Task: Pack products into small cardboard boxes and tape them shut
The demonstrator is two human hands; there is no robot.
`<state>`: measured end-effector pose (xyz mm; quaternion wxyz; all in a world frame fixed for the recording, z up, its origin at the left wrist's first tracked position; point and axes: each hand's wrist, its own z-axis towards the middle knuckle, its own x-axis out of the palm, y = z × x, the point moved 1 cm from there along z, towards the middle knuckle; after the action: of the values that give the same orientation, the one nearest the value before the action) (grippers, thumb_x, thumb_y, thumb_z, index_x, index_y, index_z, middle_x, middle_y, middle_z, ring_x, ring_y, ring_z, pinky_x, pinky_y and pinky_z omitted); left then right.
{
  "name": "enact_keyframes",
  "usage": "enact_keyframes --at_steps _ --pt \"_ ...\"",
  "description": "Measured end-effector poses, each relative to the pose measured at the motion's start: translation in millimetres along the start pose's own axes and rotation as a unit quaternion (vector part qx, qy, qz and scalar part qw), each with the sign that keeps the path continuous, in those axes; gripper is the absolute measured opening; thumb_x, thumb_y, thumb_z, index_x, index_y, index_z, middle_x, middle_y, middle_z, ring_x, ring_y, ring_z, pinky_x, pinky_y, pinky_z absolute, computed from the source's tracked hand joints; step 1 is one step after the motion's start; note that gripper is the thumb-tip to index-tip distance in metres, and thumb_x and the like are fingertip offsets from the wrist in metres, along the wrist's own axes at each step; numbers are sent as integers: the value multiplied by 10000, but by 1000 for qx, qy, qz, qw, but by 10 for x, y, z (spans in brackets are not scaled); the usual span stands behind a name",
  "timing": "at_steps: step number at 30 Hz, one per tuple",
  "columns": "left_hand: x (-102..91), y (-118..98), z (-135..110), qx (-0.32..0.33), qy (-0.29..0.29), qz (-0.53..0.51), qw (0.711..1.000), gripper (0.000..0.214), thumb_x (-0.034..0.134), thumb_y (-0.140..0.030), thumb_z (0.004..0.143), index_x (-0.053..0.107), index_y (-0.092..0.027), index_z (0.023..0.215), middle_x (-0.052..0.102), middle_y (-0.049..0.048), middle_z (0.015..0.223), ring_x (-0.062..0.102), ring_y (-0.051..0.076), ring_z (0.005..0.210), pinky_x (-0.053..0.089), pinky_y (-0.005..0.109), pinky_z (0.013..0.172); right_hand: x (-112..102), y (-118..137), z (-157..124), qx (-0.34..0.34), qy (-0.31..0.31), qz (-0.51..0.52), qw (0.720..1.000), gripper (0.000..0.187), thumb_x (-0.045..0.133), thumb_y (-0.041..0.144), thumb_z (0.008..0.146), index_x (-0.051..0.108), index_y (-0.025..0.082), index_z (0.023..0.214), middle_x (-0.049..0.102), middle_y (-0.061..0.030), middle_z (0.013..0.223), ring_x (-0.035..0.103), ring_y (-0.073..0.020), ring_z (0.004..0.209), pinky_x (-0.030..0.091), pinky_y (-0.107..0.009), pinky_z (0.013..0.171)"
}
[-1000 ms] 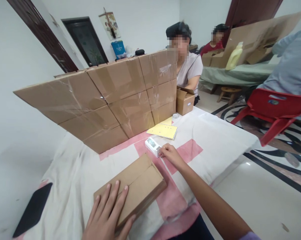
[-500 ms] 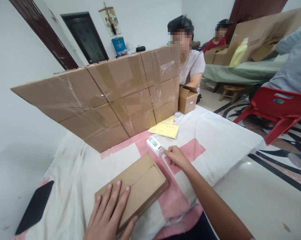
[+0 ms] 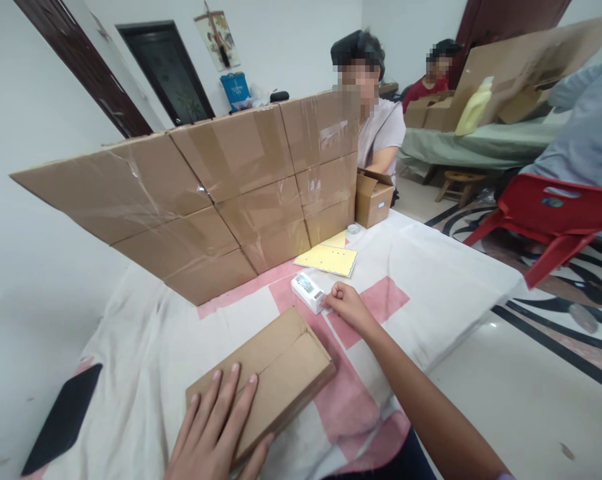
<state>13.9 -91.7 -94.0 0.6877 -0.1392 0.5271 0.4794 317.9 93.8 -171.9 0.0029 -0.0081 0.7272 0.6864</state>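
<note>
My left hand [image 3: 215,427] lies flat with fingers spread on top of a closed cardboard box [image 3: 275,363] on the cloth-covered table. My right hand [image 3: 348,307] is closed at the near end of a small white box-shaped device [image 3: 307,292] with a picture and a dark patch on its top. Thumb and fingers are pinched together there. Whatever may be between them is too small to make out. Just behind the device lies a yellow sheet with small dark marks [image 3: 333,260].
A wall of taped cardboard boxes [image 3: 261,207] stands along the table's far side. An open carton [image 3: 373,203] is at its right end, beside a seated person [image 3: 381,137]. A black flat object [image 3: 63,420] lies at left. A red chair [image 3: 571,207] stands at right.
My right hand has rolled slightly at the white device, its knuckles turning upward. My left hand stays on the box. The whole view has shifted slightly.
</note>
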Motion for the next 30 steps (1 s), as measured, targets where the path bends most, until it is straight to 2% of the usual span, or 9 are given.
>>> enact_keyframes --at_steps 4,13,18,22,27,30 --pt "4 -7 -1 -5 0 -4 1000 873 643 -454 899 292 -147 1637 327 135 1694 175 311 1609 108 438 1302 22 -1 -1 -16 23 16 999 269 630 340 712 381 249 756 601 28 676 587 -156 634 362 -225 527" --pt "-23 -18 0 -17 -2 -25 1000 864 637 -431 907 270 -176 1646 270 108 1719 132 285 1623 78 420 1311 58 -122 35 -59 35 4 998 235 587 277 756 354 252 765 549 47 715 514 -147 667 398 -257 614" --pt "-23 -40 13 -31 2 -25 999 834 625 -444 919 291 -183 1638 356 107 1685 166 277 1615 94 408 1307 50 -140 44 -66 40 6 997 230 569 263 744 340 255 768 544 51 703 532 -159 687 407 -274 651" --pt "5 -21 -10 -32 -9 -7 999 809 610 -496 924 329 -204 1624 453 100 1633 335 299 1550 165 406 1284 28 -133 43 -63 40 10 997 234 579 248 709 349 252 754 531 60 659 530 -157 660 386 -264 626" --pt "82 36 -36 -17 -31 22 999 848 604 -528 911 282 -244 1643 571 94 1541 567 315 1369 392 416 1127 23 1 -47 -79 34 31 996 242 590 261 721 352 258 763 534 63 638 541 -158 610 417 -274 600" --pt "91 35 -32 -29 -34 37 998 868 557 -494 937 174 -228 1668 624 95 1485 606 325 1324 368 477 1144 44 198 -248 -115 17 46 992 257 591 287 770 335 259 769 569 38 708 571 -166 668 434 -284 620"
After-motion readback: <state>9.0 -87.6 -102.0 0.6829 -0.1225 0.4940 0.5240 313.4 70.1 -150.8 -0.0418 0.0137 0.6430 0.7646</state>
